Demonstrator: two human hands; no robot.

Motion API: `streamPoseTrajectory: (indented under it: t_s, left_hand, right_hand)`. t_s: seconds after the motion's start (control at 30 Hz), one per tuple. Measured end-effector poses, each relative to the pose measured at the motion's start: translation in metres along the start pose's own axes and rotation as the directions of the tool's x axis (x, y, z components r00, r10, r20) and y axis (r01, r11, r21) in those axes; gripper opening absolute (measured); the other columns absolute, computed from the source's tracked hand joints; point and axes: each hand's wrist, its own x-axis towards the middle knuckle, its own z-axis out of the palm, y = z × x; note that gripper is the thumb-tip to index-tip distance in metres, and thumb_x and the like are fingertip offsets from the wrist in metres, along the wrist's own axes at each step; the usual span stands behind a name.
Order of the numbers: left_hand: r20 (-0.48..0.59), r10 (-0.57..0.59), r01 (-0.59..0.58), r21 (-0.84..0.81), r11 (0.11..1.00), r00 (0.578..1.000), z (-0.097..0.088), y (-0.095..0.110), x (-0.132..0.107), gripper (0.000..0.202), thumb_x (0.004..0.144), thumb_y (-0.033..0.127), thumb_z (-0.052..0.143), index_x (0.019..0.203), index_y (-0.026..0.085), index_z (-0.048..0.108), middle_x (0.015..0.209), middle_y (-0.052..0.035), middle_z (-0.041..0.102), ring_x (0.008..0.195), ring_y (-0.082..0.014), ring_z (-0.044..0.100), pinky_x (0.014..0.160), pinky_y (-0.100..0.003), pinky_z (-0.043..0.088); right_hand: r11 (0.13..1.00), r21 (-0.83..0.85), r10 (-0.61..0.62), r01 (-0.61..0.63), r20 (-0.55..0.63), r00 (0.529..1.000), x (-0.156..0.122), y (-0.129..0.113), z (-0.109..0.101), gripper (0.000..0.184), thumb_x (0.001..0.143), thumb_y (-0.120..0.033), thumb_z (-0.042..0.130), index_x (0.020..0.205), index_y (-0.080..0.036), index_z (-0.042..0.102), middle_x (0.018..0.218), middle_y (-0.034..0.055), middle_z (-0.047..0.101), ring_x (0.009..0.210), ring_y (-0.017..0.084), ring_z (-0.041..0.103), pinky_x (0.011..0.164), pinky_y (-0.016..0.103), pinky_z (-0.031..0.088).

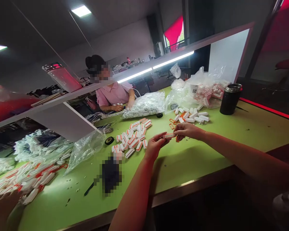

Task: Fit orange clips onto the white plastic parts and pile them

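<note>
My left hand (155, 145) pinches one end of a small white rectangular piece with an orange rim (169, 136), holding it just above the green table. My right hand (187, 131) has its fingers closed at the other end of the same piece. A bit of orange (177, 138) shows beneath the right fingers; whether it is a separate frame I cannot tell. Left of my hands lies a pile of similar white and orange pieces (132, 136). Beyond the right hand are white pieces (195, 116) mixed with loose orange frames (171, 126).
A black tumbler (230, 99) stands at the right, beside plastic bags of parts (207, 88). A full bag (146, 105) lies mid-table, before a co-worker in a pink shirt (114, 95). Black tape (109, 140) lies left. A shelf with a lit tube (156, 66) crosses overhead.
</note>
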Motion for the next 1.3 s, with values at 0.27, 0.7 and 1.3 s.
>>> streamPoseTrajectory:
  t_s: [0.27, 0.7, 1.3]
  left_hand:
    - [-0.075, -0.035, 0.031, -0.053, 0.998, 0.997, 0.001, -0.007, 0.005, 0.041, 0.055, 0.015, 0.082, 0.094, 0.012, 0.072, 0.090, -0.0095, 0.077, 0.086, -0.0230, 0.074, 0.104, -0.045, 0.048]
    - [-0.099, -0.014, 0.010, -0.036, 0.999, 0.995, 0.002, -0.016, 0.005, 0.049, 0.051, 0.022, 0.088, 0.095, 0.013, 0.068, 0.090, -0.0089, 0.077, 0.087, -0.0238, 0.074, 0.102, -0.045, 0.050]
    - [-0.265, 0.009, -0.037, -0.101, 0.994, 0.964, -0.014, 0.001, 0.010, 0.039, 0.054, 0.007, 0.075, 0.092, 0.012, 0.068, 0.089, -0.0098, 0.076, 0.082, -0.0180, 0.073, 0.095, -0.035, 0.053]
  right_hand:
    - [0.993, -0.014, -0.121, 0.121, -0.054, 0.991, 0.002, 0.010, 0.008, 0.028, 0.075, -0.033, 0.073, 0.090, -0.015, 0.057, 0.071, -0.0002, 0.066, 0.062, 0.013, 0.068, 0.060, 0.026, 0.057]
    - [0.981, 0.061, -0.171, 0.183, -0.163, 0.972, 0.005, 0.015, 0.019, 0.017, 0.070, -0.016, 0.066, 0.083, -0.017, 0.054, 0.068, -0.0040, 0.062, 0.057, 0.011, 0.066, 0.052, 0.022, 0.055]
    - [0.886, -0.451, -0.255, 0.109, -0.279, 0.926, 0.001, -0.005, -0.041, 0.021, 0.087, -0.030, 0.065, 0.099, -0.013, 0.069, 0.094, 0.0064, 0.070, 0.079, 0.016, 0.066, 0.073, 0.029, 0.056]
